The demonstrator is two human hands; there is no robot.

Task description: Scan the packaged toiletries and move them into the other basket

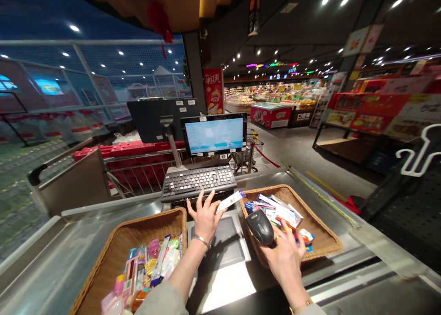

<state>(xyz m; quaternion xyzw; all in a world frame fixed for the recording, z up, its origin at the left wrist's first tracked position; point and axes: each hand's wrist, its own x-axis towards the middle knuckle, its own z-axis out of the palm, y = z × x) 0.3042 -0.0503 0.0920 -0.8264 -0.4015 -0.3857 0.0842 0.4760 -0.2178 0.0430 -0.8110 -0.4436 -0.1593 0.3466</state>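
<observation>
My left hand [206, 217] is just in front of the black keyboard [200, 179]. Some of its fingers are spread, while a slim white box [230, 202] with a blue end and a printed label sits at its thumb side. In my right hand [284, 251] is a black handheld barcode scanner [260, 226], over the near part of the right wicker basket [322, 227]. Several small packets and boxes [280, 211] lie in that basket, partly hidden by the scanner and fingers. A grey pad [223, 241] is on the counter between the baskets.
At the left, another wicker basket [103, 246] holds several small packaged goods. Behind the keyboard stands a lit monitor [216, 134], with a second dark screen [161, 119] beside it. Metal counter edges run along both sides; a shopping cart [144, 168] is beyond.
</observation>
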